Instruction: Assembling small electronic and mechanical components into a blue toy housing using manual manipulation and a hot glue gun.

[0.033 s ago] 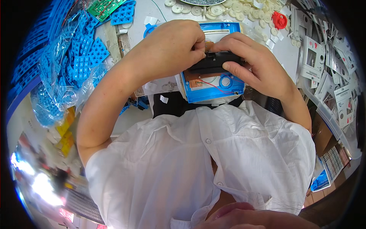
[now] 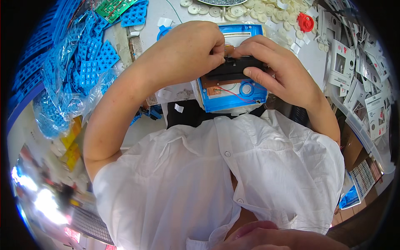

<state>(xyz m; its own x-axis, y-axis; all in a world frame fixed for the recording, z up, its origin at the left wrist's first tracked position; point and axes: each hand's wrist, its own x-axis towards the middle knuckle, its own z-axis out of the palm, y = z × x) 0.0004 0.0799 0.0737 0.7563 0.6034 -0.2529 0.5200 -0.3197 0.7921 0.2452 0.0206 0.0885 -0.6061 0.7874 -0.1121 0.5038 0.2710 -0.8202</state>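
A blue plastic casing (image 2: 211,104) lies in front of me at the table's near edge. Inside it show a brown board, a blue ring and thin red and green wires (image 2: 233,94). Over its middle sits a black elongated plastic part (image 2: 225,74). My right hand (image 2: 281,68) grips this part, thumb on the near side and fingers along the far side. From the left, my left hand (image 2: 204,43) reaches over the casing, thumb and finger pinched at the part's left end. What that pinch holds is too small to make out.
Blue keypad pieces (image 2: 89,73) lie heaped in clear plastic at left, below a green circuit board (image 2: 111,10). Whitish discs (image 2: 260,8) are scattered at the back, near a red round part (image 2: 305,22). A bin of white printed panels (image 2: 342,62) stands at right.
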